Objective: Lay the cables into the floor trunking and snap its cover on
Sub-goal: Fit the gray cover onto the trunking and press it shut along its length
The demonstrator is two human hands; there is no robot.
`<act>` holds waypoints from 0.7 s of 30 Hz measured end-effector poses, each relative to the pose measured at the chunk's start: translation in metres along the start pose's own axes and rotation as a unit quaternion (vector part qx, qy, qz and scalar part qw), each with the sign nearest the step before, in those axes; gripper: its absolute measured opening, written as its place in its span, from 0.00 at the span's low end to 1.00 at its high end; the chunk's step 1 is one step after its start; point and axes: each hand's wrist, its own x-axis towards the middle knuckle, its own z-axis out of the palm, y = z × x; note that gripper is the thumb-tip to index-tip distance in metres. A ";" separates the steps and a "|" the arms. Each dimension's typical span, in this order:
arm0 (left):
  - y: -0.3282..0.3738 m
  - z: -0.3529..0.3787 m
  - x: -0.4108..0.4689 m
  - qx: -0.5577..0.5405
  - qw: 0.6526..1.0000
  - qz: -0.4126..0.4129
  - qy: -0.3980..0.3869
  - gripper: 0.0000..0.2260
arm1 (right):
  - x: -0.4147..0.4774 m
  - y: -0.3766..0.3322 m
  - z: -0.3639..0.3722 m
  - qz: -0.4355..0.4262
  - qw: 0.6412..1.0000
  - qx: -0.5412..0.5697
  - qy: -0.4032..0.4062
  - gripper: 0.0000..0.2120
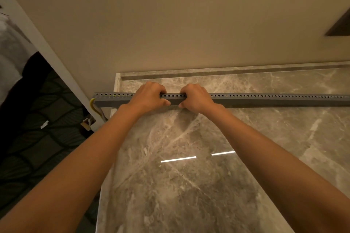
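Observation:
A long grey slotted trunking [265, 99] lies across the marble slab [189, 176], running from the slab's left edge out of view on the right. My left hand [148, 94] and my right hand [197, 96] grip it side by side near its left part, fingers curled over the far slotted edge and thumbs on the near face. A yellow cable [92, 105] hangs out of the trunking's left end, and yellow shows through the slots there. Whether the cover is seated I cannot tell.
A beige wall [189, 24] rises just behind the slab, with a raised marble strip [227, 73] along its foot. To the left are a white frame edge [47, 47] and dark patterned flooring [37, 138]. A dark object [339, 26] sticks out at upper right.

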 end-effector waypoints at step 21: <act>-0.063 -0.016 -0.029 0.177 0.984 0.009 0.030 0.17 | 0.019 -0.070 0.035 -0.066 0.997 0.031 0.015 0.12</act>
